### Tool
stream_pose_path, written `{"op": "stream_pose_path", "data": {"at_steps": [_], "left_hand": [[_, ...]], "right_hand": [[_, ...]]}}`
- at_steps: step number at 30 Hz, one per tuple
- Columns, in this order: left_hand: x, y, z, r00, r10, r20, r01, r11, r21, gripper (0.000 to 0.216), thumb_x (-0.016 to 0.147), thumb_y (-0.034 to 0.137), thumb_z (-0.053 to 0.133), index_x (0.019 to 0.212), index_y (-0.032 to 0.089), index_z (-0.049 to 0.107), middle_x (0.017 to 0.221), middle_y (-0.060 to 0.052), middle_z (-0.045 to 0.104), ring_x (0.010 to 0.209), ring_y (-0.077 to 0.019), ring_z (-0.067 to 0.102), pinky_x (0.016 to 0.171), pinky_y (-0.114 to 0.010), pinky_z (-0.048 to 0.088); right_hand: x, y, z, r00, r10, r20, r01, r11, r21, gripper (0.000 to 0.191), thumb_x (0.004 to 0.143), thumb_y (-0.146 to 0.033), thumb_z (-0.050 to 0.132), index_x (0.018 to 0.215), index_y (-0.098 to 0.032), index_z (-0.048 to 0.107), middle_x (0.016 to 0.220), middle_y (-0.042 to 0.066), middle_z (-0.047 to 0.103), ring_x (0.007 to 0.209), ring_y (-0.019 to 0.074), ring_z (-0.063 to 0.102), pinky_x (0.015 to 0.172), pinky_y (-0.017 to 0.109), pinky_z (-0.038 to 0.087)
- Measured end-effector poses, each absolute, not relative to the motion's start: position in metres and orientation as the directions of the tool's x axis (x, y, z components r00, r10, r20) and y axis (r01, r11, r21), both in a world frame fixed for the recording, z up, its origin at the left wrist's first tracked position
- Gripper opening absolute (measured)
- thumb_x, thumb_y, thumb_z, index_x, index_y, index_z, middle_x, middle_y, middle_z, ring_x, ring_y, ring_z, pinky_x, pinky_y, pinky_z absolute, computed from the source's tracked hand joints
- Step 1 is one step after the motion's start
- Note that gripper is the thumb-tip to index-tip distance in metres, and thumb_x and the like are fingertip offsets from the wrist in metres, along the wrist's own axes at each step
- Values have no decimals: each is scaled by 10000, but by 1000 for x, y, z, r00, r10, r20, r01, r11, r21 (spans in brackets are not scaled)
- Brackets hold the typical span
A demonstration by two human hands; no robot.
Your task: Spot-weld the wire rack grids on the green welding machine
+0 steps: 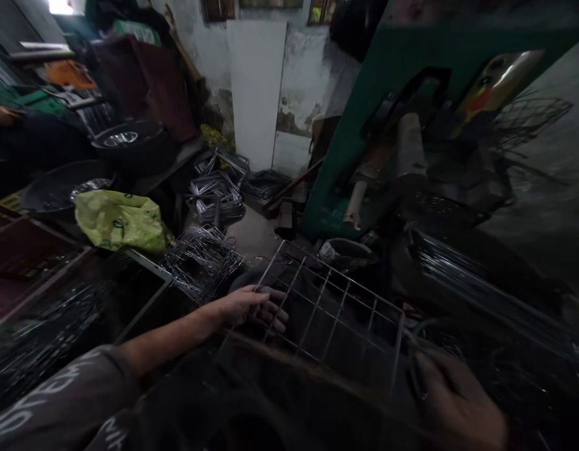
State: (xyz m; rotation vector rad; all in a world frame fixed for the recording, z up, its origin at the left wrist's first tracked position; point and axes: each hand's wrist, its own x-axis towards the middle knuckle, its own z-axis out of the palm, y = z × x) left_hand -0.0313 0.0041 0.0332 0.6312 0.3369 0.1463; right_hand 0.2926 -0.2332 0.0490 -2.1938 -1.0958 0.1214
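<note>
Head view: a person in a dim, crowded workshop holds a wire rack [334, 316] low in front of the body, its grid of thin metal bars tilted and its far edge raised toward a green machine [359, 131]. The left hand [252, 305] clasps the rack's left edge, with the thumb over the outer wire and the fingers [275, 316] curled under the bars. The sleeve on that arm is grey with pale lettering. The right hand [453, 401] sits at the rack's near right corner. It is blurred and in shadow, so I cannot tell whether its fingers are closed on the wire or only resting against it.

Just left of the rack lies a heap of wire frames [202, 260], and a second stack of frames [217, 194] rests on the floor further back. A crumpled yellow-green plastic bag [120, 220] sits beside the heap, below two dark round pans [130, 139]. A white board [256, 88] leans against the stained back wall. To the right of the rack, a bundle of long metal rods [482, 282] runs across the floor, and a wire basket [529, 116] hangs near the machine's upper right.
</note>
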Motion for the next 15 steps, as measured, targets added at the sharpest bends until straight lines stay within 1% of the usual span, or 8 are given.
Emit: {"op": "stream_pose_path", "data": {"at_steps": [2,4,9,12,15], "left_hand": [[-32,4,32,940,233,-248,-39,797,603,425,877,319,569,1249,122,516,1062,-217,675,941,-346,674,810,-512,473],[-33,3,30,944,238,-227,-55,794,605,412,882,317,557,1242,120,522,1068,-222,673,946,-348,674,799,-494,481],[-40,5,23,947,260,-190,-91,783,615,423,884,326,545,1246,108,520,1074,-235,668,949,-359,672,796,-501,483],[-41,5,22,944,271,-188,-104,785,611,413,887,322,541,1242,111,519,1054,-232,673,920,-356,681,782,-498,485],[-39,4,23,948,264,-176,-109,792,601,411,889,318,542,1238,103,520,1043,-227,675,907,-342,686,795,-489,482]], "right_hand": [[269,-197,47,528,810,254,708,-255,-658,341,843,-548,492,893,-266,676,1011,59,690,964,265,639,870,417,519],[252,-166,41,456,844,282,729,-173,-662,369,836,-553,473,861,-252,685,991,59,702,955,256,646,874,416,519],[244,-145,32,355,897,263,770,-121,-626,362,843,-523,451,874,-254,691,993,51,702,938,234,654,847,393,537],[249,-151,36,336,908,251,778,-118,-617,342,856,-510,455,895,-267,692,1027,37,696,948,222,653,833,372,541],[253,-150,38,313,922,230,793,-120,-598,346,858,-509,455,890,-265,698,988,36,705,918,221,660,821,369,544]]}}
